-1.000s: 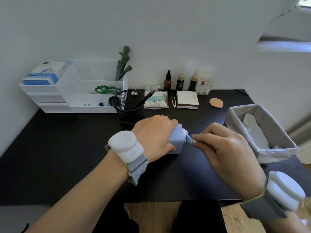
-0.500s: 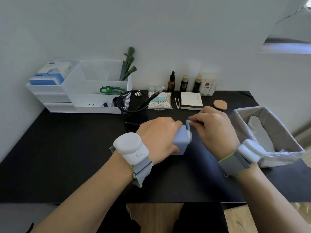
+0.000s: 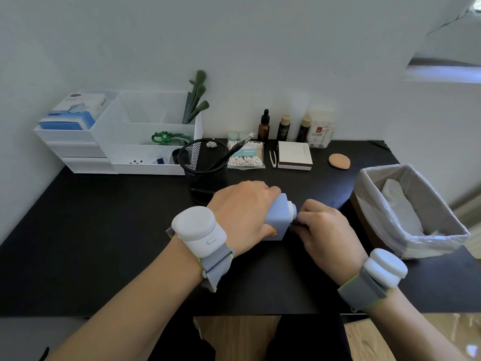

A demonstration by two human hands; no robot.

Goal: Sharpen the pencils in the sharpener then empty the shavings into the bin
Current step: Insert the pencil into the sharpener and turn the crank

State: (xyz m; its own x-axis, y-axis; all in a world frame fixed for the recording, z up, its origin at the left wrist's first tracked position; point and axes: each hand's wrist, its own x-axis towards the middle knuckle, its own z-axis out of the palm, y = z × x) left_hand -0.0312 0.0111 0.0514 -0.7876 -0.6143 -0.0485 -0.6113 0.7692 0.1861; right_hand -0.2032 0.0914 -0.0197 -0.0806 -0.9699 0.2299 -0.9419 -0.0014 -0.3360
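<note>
Gripping sharpener (image 3: 279,217), left hand (image 3: 242,212), right fingers (image 3: 303,221) alongside

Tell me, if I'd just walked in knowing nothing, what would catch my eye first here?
Most likely the two hands meeting mid-desk: the left hand grips a pale blue sharpener while the right hand curls at its white end. Both wrists wear chunky white devices. At the right edge of the black desk sits a lined bin, and a black mesh cup stands just behind the hands.
</note>
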